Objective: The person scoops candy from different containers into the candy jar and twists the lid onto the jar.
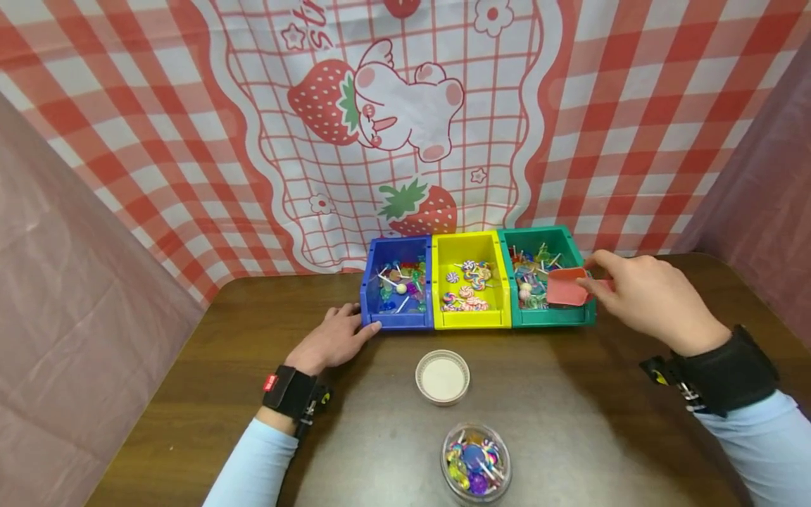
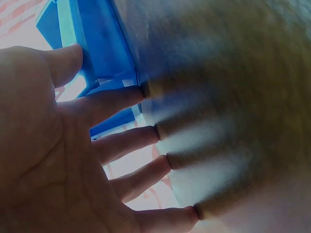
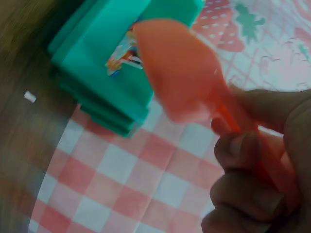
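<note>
In the head view my right hand (image 1: 655,299) grips the handle of a pink scoop (image 1: 566,287), whose blade hangs over the front right of the green bin (image 1: 573,246). Candy-like pieces and small sticks lie in that bin. The right wrist view shows curled fingers (image 3: 243,194) around the scoop's handle. My left hand (image 1: 332,340) rests at the blue bin's (image 1: 399,322) front left corner, thumb against its front. In the left wrist view its fingers (image 2: 126,143) are spread, tips on the table. Between the two bins stands a yellow bin (image 1: 472,320) with swirl lollipop pieces.
A small white round dish or lid (image 1: 443,379) lies on the brown table (image 1: 557,436) before the bins. Nearer stands a clear round jar (image 1: 445,468) with mixed colourful pieces. A red-and-white checked cloth (image 1: 633,141) hangs right behind the bins.
</note>
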Demonstrator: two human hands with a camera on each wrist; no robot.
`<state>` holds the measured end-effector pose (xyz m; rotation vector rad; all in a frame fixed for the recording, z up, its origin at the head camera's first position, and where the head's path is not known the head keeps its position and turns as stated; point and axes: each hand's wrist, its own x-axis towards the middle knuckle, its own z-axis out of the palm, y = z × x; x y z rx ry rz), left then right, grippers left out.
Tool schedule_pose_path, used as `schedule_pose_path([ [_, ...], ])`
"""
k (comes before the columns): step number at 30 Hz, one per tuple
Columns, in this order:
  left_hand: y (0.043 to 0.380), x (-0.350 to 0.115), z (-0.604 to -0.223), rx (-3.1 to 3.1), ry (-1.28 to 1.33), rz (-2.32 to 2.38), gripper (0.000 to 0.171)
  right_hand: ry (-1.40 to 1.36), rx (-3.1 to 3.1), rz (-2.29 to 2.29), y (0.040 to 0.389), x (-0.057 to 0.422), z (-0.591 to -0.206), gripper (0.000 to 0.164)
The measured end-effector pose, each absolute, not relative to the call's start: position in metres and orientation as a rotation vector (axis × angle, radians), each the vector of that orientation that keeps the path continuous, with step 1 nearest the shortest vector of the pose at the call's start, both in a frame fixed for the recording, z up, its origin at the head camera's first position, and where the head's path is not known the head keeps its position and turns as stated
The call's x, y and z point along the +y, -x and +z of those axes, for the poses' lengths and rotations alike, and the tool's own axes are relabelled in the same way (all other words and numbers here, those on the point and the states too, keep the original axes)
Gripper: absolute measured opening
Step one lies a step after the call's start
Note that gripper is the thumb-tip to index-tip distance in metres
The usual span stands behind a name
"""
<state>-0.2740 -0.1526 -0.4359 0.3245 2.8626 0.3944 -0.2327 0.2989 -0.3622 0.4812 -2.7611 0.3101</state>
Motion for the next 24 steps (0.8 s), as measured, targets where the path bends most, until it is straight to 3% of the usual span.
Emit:
schedule_pose_path([
  [17, 0.272, -0.152, -0.437, 2.859, -0.333, 0.408, 0.067, -0.543, -2.779, -0.045, 0.279, 0.267, -0.356, 0.025],
  [24, 0.272, -0.154, -0.435, 2.862, -0.34, 0.417, 0.066, -0.451, -2.91, 0.017, 0.298, 0.264, -0.362, 0.021],
])
